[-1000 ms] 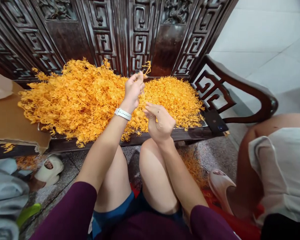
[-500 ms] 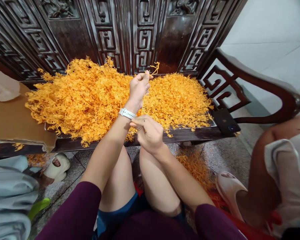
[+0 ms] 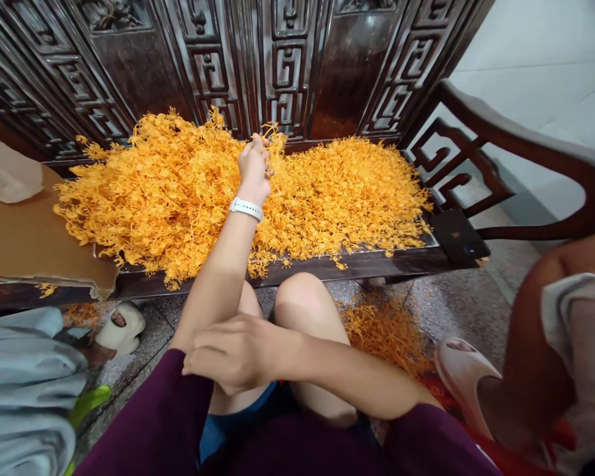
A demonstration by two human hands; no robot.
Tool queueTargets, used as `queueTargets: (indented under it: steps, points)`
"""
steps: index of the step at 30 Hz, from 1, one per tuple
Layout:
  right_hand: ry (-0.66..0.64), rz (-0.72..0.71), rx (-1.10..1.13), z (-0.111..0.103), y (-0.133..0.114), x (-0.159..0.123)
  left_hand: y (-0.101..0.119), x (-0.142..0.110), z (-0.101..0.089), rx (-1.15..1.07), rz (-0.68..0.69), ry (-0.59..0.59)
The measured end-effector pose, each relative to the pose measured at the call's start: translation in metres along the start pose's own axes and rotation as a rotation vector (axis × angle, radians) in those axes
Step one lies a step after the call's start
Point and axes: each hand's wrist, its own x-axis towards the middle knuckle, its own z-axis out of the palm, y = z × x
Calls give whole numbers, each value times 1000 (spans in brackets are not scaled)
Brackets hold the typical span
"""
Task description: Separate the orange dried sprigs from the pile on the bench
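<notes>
My left hand point(image 3: 254, 165), with a white watch band point(image 3: 246, 209) on its wrist, reaches over a large heap of orange plastic-looking sprigs point(image 3: 143, 192). Its fingers are closed on a thin branched orange sprig point(image 3: 274, 129), whose tips stick out past the fingertips. Lower down, my right hand point(image 3: 240, 350) lies across my left arm at the edge of the purple sleeve point(image 3: 178, 390). Those fingers are curled against the arm, and whatever they might grip is hidden.
The heap lies on a dark carved wooden bench point(image 3: 322, 268). At its right end is a black phone point(image 3: 457, 235); cardboard point(image 3: 34, 231) covers the left. Orange scraps point(image 3: 387, 334) litter the floor. Other people's legs and clothing point(image 3: 24, 390) are on both sides.
My right hand has moved from beside the left wrist down to the left elbow and sleeve edge. My left hand has shifted left and slightly farther over the heap.
</notes>
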Motion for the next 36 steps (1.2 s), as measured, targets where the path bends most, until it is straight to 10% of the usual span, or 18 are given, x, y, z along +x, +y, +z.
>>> queueTargets:
  steps: [8, 15, 36]
  points:
    - [612, 513, 1065, -65, 59, -7, 10, -14, -6, -49, -104, -104]
    - [989, 793, 1380, -81, 70, -22, 16, -21, -7, 124, -90, -219]
    - [944, 775, 1049, -60, 78, -25, 20, -37, 2, 305, -29, -332]
